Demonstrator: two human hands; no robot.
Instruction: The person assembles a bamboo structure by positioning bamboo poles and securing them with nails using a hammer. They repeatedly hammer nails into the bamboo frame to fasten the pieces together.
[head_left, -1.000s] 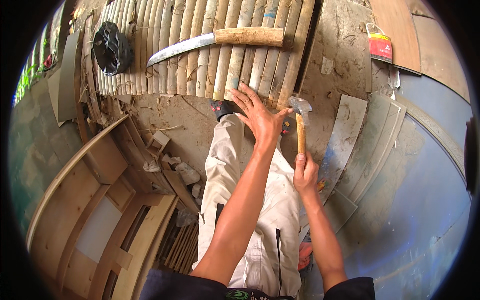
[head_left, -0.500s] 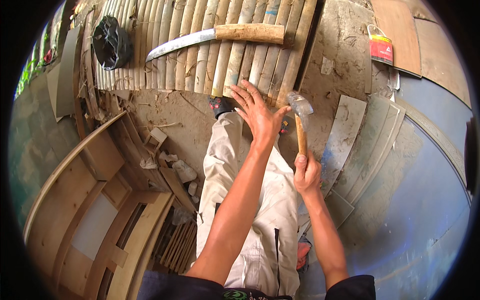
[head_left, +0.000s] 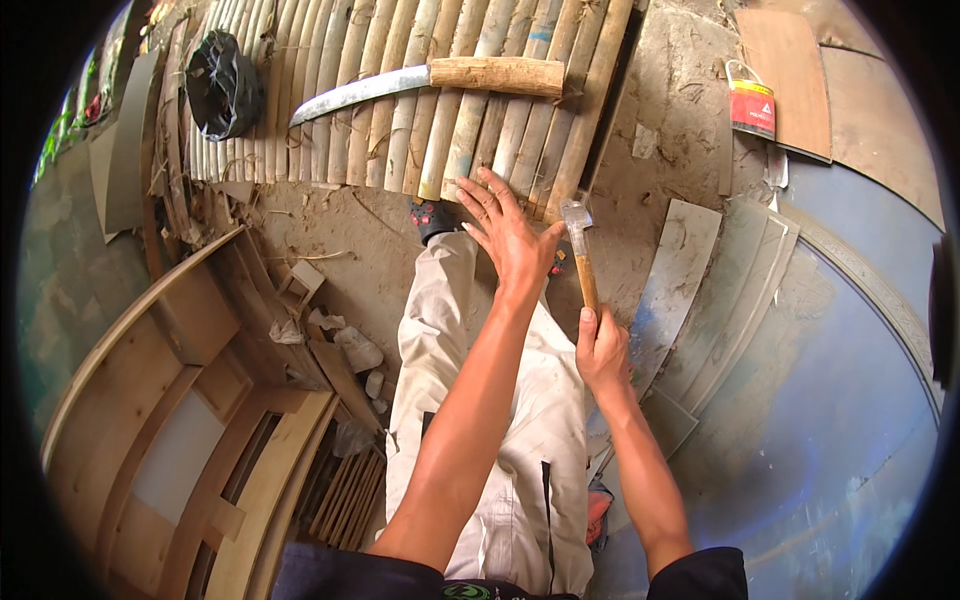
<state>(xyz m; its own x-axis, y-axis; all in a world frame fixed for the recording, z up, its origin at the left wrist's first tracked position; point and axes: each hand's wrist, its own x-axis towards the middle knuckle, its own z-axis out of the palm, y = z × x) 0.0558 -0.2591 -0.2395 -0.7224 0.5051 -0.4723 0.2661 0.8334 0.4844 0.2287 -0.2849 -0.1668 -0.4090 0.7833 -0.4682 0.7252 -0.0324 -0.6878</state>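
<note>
My left hand (head_left: 512, 240) has its fingers spread over the near edge of a platform of bamboo poles (head_left: 408, 150). Nothing is held in it. My right hand (head_left: 603, 352) is closed around the wooden handle of a hammer (head_left: 586, 270). The metal head of that hammer is up beside my left thumb, close to the platform's right corner. I cannot tell whether the head touches the poles. Farther back, a machete (head_left: 495, 76) with a thick wooden handle lies across the poles, its blade pointing left.
A black plastic bag (head_left: 222, 85) sits open on the platform's left side. To my left stands a wooden cabinet frame (head_left: 130, 345). Boards and a bluish panel (head_left: 800, 420) lie on the right, with a red and yellow can (head_left: 752, 108) at the back right.
The hammer has swung a little left and downward, its head tilting toward the platform's corner. My left hand keeps its spread pose, and the whole view has shifted slightly.
</note>
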